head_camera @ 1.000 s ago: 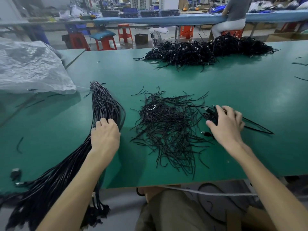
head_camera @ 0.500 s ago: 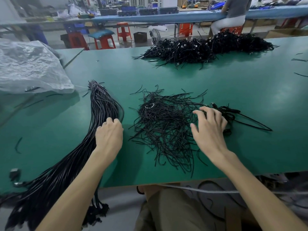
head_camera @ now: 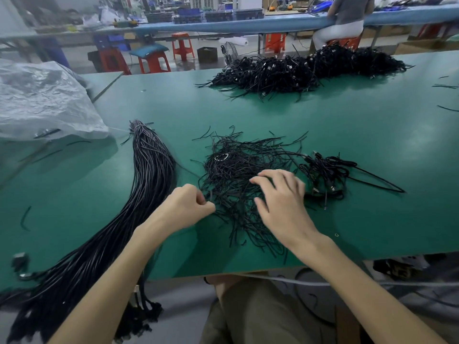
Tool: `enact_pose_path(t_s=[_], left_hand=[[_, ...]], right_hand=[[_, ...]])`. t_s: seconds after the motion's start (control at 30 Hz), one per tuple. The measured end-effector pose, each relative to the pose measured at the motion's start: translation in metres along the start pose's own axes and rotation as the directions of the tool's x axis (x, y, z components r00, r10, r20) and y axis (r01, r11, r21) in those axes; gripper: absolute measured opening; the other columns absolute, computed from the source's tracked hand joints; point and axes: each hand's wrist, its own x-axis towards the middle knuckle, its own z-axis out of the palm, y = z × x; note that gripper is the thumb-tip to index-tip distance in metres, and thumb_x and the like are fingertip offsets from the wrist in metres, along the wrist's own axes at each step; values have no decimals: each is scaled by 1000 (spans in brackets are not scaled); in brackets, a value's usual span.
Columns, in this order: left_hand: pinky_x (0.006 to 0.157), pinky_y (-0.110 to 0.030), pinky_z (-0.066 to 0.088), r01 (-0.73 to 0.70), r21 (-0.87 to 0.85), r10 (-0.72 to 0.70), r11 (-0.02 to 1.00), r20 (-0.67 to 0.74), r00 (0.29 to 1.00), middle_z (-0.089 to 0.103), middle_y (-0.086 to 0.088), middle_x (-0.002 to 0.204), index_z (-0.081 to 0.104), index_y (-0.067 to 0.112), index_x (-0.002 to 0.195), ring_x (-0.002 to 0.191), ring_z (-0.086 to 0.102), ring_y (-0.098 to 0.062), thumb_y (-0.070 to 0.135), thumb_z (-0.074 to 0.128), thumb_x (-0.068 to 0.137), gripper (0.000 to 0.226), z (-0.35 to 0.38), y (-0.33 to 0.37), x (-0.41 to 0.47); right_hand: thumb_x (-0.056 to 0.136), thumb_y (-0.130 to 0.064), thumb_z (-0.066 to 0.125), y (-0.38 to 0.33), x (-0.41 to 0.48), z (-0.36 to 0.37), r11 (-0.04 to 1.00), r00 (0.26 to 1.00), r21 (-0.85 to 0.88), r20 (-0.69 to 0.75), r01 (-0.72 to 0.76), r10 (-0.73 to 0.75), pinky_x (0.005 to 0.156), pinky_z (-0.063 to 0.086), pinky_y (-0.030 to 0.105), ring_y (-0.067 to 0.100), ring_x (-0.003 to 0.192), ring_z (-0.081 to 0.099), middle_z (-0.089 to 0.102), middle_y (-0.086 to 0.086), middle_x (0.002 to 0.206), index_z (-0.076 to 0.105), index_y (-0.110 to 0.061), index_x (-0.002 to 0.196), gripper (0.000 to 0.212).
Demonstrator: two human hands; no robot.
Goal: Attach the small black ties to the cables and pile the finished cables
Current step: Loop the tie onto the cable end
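Black ties [head_camera: 238, 170], loose heap by front edge of worktop [head_camera: 347, 135]. Right hand [head_camera: 280, 202] spread flat on heap, holding nothing; left hand [head_camera: 188, 207] curled at heap's rim, hold unclear. Step: picking a tie. Next, likely: bind coiled cable [head_camera: 325, 172] just right.

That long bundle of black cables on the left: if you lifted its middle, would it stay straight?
Probably it would sag: the bundle curves across the table and droops over the front edge. Likely hefty, being many strands together. Its far end looks bound, so it may lift as one.
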Motion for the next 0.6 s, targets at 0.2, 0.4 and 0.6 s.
enact_pose_path(t_s=[0.2,0.4,0.6], left_hand=[[48,-24,34,-194,-124,189,973,-54,981,51,5,58,62,9,71,48,35,-8,22,63,91,24,-18,8,-21],[61,-33,37,-258,-329,259,908,-41,965,63,-26,74,71,-5,92,64,45,-16,23,62,99,30,-19,-8,-27],[58,-29,53,-92,-496,178,864,130,975,69,-6,68,65,6,86,57,64,-22,57,45,97,55,-12,-30,-27]], right_hand=[[96,-14,62,-52,4,16,952,967,255,146,168,-210,115,21,31,12,145,25,38,-9,154,36,-24,155,64],[83,16,56,-74,16,29,918,969,353,97,180,-227,105,29,37,13,119,33,61,8,124,55,-6,137,58],[102,-10,51,-60,21,15,923,956,297,84,245,-281,100,41,40,24,91,62,72,2,91,71,-10,109,21]])
